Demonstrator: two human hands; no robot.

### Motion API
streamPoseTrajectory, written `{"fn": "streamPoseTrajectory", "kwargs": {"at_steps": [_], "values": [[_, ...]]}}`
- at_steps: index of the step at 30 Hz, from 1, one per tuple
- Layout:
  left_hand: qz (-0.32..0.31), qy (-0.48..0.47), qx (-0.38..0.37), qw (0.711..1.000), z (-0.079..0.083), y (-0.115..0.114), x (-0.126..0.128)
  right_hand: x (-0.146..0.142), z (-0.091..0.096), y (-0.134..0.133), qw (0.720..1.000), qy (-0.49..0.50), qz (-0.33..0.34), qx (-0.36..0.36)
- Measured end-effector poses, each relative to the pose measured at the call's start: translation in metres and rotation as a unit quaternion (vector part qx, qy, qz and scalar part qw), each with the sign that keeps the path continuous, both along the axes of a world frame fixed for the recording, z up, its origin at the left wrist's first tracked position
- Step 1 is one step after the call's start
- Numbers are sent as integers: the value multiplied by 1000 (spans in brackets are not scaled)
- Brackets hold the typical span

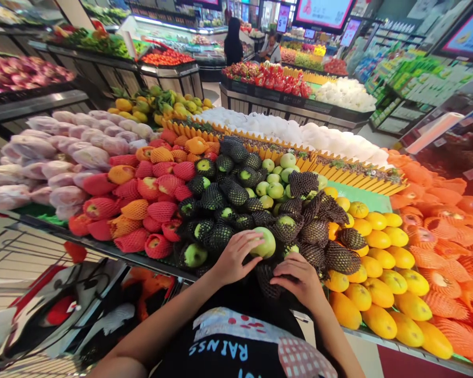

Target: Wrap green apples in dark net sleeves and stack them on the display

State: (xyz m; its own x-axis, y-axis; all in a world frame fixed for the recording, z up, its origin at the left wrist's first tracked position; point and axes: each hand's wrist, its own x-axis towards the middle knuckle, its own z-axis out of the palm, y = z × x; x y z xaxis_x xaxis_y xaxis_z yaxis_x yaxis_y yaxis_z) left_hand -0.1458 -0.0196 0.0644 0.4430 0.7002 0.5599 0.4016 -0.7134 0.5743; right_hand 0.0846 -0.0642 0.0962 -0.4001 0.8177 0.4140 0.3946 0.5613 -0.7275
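Observation:
My left hand (236, 257) is wrapped round a bare green apple (266, 243) at the front of a fruit display. My right hand (299, 277) sits just to its right, fingers curled over a black foam net sleeve (268, 278) on the pile. Around both hands lie several green apples in black net sleeves (216, 202). A few bare green apples (276, 181) lie farther back in the pile.
Red and orange netted fruit (157, 181) lies to the left, yellow mangoes (382, 262) and orange-netted fruit (437, 241) to the right. A shopping cart (43, 294) stands at my lower left. Two people stand by far produce stands (284, 89).

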Motion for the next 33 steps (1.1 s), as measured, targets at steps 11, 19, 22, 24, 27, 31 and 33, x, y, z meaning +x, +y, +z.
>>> {"fn": "streamPoseTrajectory", "kwargs": {"at_steps": [11,19,22,24,27,31,33], "values": [[-75,-82,-177,978,7,5,15,-20,-32,21,974,133,-99,-155],[-66,-111,-195,972,1,15,12,-6,-13,20,986,68,24,-150],[-94,-91,-171,977,4,19,10,-8,-12,24,989,56,25,-134],[-113,-72,-155,979,6,21,6,-10,-12,27,990,64,10,-128],[-107,-41,-116,987,8,20,0,-12,-11,30,989,79,-4,-128],[-87,-59,-83,991,7,13,-4,-9,-8,32,988,78,20,-133],[-95,-77,-127,984,5,8,-5,-7,-8,32,988,73,34,-133]]}}
